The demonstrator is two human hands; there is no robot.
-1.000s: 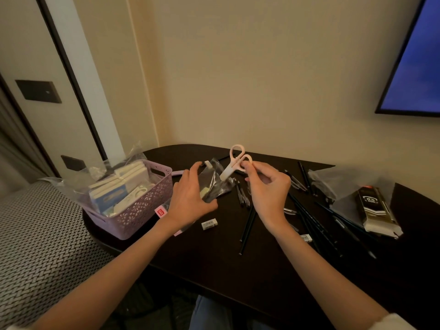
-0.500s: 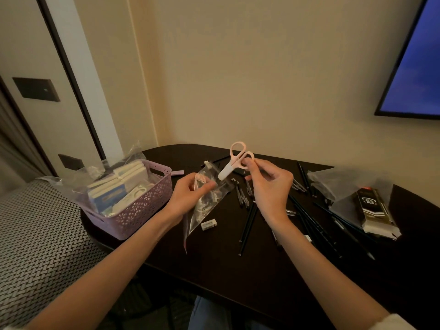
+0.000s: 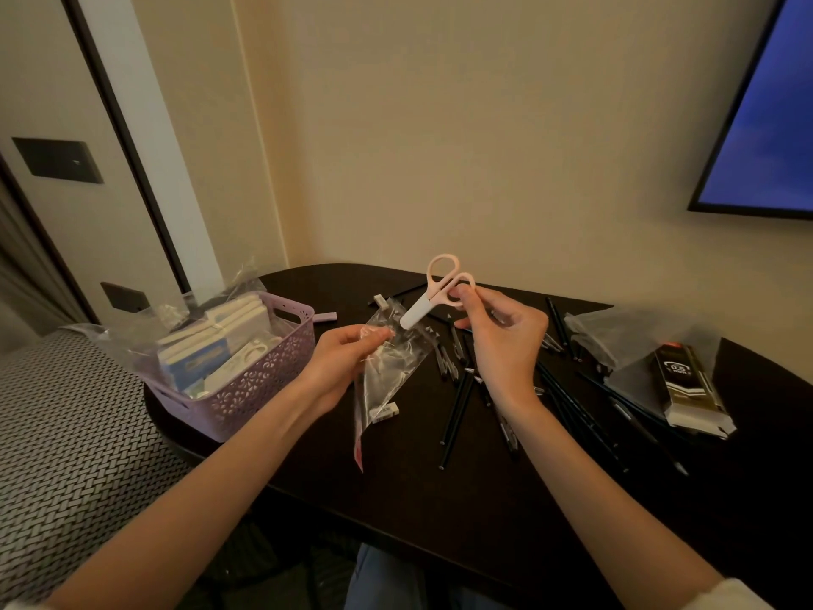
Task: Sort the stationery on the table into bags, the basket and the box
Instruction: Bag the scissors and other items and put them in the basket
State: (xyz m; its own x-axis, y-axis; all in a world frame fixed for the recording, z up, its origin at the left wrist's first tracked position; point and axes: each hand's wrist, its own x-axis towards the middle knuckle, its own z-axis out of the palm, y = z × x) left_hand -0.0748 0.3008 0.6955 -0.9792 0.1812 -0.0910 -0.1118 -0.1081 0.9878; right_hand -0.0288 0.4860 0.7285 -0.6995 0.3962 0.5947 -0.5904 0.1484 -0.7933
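Now the right hand (image 3: 501,341) pinches the pink scissors (image 3: 433,295) by a handle loop above the desk (image 3: 440,499), capped tip at the mouth of the clear bag (image 3: 391,367) the left hand (image 3: 347,356) grips. Better to spread that mouth wide and slide the tip straight down.

The only readable marking is "0.5", printed in white inside an oval badge on the black rectangular cardboard box (image 3: 686,385) lying on the dark table (image 3: 396,499) at the right; the smaller lines of print beneath it are too blurred to read, and the lettering on the blue-and-white packets (image 3: 193,367) in the lilac plastic basket (image 3: 246,398) cannot be made out
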